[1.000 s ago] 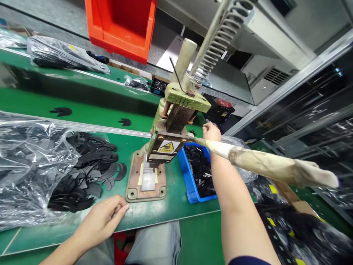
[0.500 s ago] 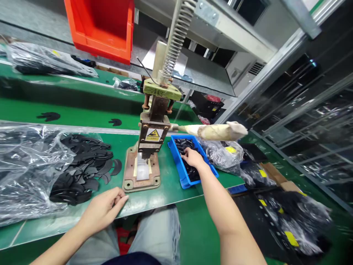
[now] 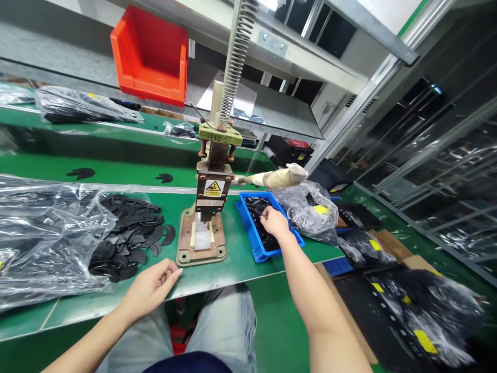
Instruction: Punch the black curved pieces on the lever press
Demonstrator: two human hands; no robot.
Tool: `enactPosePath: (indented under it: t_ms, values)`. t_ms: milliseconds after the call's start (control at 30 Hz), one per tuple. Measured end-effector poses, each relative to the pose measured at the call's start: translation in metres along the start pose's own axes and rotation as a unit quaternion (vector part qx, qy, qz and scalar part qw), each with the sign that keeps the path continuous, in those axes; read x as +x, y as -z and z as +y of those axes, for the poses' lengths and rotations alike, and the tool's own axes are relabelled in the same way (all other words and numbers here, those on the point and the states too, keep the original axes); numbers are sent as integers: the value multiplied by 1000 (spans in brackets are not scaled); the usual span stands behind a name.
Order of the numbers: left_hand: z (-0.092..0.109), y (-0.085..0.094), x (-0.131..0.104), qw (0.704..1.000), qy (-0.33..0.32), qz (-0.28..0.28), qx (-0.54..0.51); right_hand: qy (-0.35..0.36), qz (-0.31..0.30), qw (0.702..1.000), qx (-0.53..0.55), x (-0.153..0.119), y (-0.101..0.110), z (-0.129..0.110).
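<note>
My right hand is in the blue bin, its fingers pinched together among small black parts. What sits between the fingertips is too small to make out. My left hand rests at the table's front edge with its fingers curled in, and whether anything is inside them is hidden. Between the hands stands a hand press with a wrapped lever handle pointing right. A whitish block lies on its base. Left of the press is a heap of curved black flat pieces.
A clear plastic bag covers the table's left side. Two black pieces, one of them a notched piece, lie on the green strip behind. An orange-red bin hangs above. Bagged parts crowd the right, beside the blue bin.
The head view has shifted slightly. My right hand stays in the blue bin, its fingers now closer together over the black parts. My left hand keeps its place at the table edge.
</note>
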State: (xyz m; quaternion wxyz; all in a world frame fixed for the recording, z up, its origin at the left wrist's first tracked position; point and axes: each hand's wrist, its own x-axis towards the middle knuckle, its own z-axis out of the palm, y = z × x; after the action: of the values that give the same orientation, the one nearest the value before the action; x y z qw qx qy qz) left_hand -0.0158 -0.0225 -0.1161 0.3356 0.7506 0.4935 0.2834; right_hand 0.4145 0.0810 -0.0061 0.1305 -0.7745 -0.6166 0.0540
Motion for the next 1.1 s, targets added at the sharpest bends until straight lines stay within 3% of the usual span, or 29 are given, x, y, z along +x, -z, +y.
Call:
enactPosePath:
  t_ms: [133, 233, 433, 667, 767, 833, 867, 933, 1000, 1033, 1100]
  values:
    - [7, 6, -2, 999, -4, 24, -41, 61, 100, 992, 56, -43, 15, -1]
    - [27, 13, -2, 997, -48, 46, -44, 152, 125, 973, 123, -86, 9, -17]
    - [75, 23, 9, 981, -177, 61, -57, 294, 111, 915, 255, -152, -18, -70]
    - [95, 25, 14, 969, -240, 30, -59, 364, 73, 871, 322, -169, -36, -104]
    - [99, 27, 14, 976, -193, 3, -97, 381, 68, 860, 332, -168, -39, -108]
    - [102, 27, 15, 978, -109, -53, -171, 406, 65, 850, 329, -164, -39, -111]
    - [102, 27, 15, 967, -58, -96, -227, 426, 59, 844, 322, -162, -38, -112]
    - [102, 27, 17, 918, 26, -190, -347, 474, 35, 829, 295, -158, -32, -117]
    - [99, 27, 19, 866, 60, -247, -430, 507, 21, 821, 264, -159, -17, -122]
    - [95, 27, 21, 854, 61, -249, -452, 513, 21, 819, 257, -162, -5, -125]
    - [86, 26, 30, 859, 50, -200, -468, 512, 19, 816, 269, -176, 25, -129]
